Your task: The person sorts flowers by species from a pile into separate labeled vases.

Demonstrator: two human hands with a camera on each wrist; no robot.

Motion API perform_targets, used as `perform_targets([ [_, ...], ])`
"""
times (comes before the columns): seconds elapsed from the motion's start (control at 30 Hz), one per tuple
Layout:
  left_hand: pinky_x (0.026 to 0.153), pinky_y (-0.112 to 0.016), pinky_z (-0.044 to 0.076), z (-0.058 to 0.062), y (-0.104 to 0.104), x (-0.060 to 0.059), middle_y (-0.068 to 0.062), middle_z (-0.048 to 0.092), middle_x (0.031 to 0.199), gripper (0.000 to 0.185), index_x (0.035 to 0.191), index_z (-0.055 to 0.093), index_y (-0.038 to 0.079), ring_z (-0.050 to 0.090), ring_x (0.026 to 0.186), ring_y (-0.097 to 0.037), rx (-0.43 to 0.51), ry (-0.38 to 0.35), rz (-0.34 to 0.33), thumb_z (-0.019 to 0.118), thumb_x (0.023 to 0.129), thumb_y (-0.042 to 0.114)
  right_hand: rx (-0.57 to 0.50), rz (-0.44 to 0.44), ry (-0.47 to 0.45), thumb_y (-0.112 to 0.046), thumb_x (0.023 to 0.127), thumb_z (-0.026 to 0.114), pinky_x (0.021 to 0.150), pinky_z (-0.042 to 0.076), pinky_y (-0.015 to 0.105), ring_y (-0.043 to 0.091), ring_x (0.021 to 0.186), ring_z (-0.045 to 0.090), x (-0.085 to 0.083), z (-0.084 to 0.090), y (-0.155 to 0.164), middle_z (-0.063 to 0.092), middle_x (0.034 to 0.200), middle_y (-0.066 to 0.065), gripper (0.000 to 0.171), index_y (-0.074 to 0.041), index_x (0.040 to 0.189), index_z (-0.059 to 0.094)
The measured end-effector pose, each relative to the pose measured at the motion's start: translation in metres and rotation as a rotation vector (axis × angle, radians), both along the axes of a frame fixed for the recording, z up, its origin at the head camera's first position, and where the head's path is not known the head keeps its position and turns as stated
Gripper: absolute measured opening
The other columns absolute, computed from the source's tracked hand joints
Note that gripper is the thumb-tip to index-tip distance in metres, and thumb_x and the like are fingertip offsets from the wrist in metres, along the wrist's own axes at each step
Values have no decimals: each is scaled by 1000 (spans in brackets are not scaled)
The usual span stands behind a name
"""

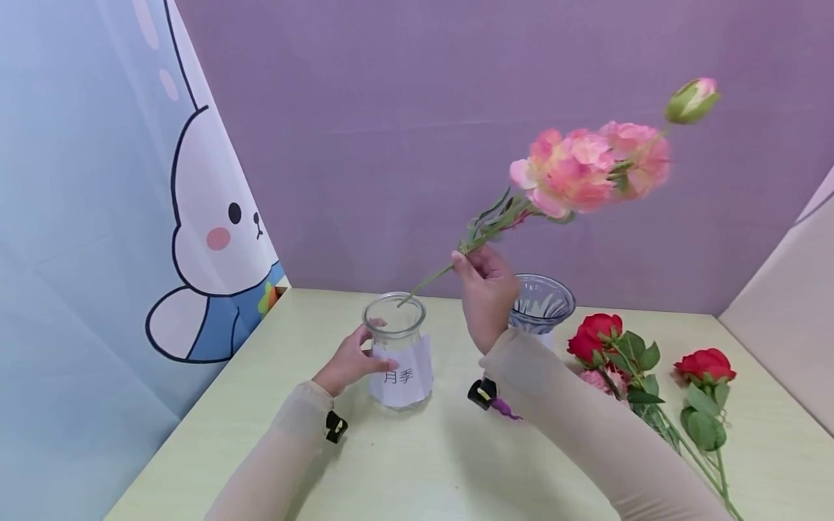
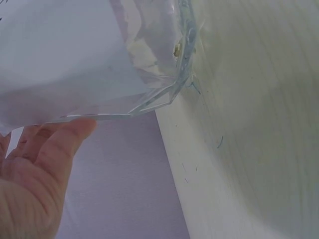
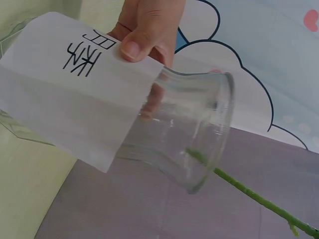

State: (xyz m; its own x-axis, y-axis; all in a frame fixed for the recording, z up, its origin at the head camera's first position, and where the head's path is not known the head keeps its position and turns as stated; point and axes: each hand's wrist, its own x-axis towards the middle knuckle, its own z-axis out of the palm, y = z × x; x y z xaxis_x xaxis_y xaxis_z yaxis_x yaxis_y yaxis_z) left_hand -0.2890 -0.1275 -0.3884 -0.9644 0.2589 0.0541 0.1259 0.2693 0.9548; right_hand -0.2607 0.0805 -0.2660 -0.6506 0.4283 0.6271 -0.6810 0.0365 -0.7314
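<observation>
A clear glass vase (image 1: 399, 334) with a white paper label (image 1: 412, 373) stands upright on the table. My left hand (image 1: 355, 359) grips its left side, thumb on the front by the label and fingers behind. In the left wrist view the fingers (image 2: 62, 144) touch the glass. My right hand (image 1: 489, 297) pinches the green stem of an artificial pink flower (image 1: 573, 174), which tilts up to the right and carries a closed bud (image 1: 692, 101). The bare lower end of the stem (image 3: 254, 194) reaches just inside the vase's mouth in the right wrist view.
Behind my right hand stands a second, bluish glass vase (image 1: 542, 300) with a flared rim, partly hidden. Red roses (image 1: 594, 336) and a pink bloom lie on the table (image 1: 404, 470) at the right. A purple backdrop rises behind; a printed curtain hangs at the left.
</observation>
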Motion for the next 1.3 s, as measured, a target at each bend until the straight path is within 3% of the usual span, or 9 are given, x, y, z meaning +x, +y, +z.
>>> perform_targets([
  [0.13,96,-52,44,0,0,0,-24,44,137,83,144,34,3,52,117,-45,-9,8,-5,80,75,4,52,-21,-17,1,83,72,63,50,16,0,65,59,-5,-6,-4,70,84,22,16,11,94,68],
  [0.4,97,-53,43,2,-1,0,-23,45,136,82,144,36,5,52,117,-45,-19,6,12,80,75,4,179,-24,-57,0,83,71,61,45,16,7,64,55,-10,-15,-9,70,80,19,12,8,91,70],
  [0.6,96,-51,45,2,-2,-1,-25,43,138,82,144,34,3,52,118,-46,-15,12,-16,80,75,4,257,-26,-100,-2,84,71,61,44,18,10,66,54,-9,-18,-12,68,77,18,11,8,88,71],
  [0.9,97,-53,44,-1,1,-1,-22,44,139,83,144,35,6,53,117,-44,-6,6,-2,80,75,5,290,108,-213,-2,87,68,75,56,32,28,82,68,-11,-21,-14,71,88,20,11,7,92,72],
  [1.13,97,-55,42,-3,0,0,-23,43,140,85,146,33,4,51,119,-46,-16,1,3,80,75,5,311,224,-250,7,88,62,75,57,34,35,86,69,-16,-28,-16,69,92,25,14,12,98,69],
  [1.3,98,-59,39,-4,-2,-3,-22,42,141,83,145,35,6,51,119,-46,-26,3,5,80,76,8,323,257,-289,7,88,61,76,57,35,34,86,69,-20,-32,-18,69,92,24,15,12,101,68],
])
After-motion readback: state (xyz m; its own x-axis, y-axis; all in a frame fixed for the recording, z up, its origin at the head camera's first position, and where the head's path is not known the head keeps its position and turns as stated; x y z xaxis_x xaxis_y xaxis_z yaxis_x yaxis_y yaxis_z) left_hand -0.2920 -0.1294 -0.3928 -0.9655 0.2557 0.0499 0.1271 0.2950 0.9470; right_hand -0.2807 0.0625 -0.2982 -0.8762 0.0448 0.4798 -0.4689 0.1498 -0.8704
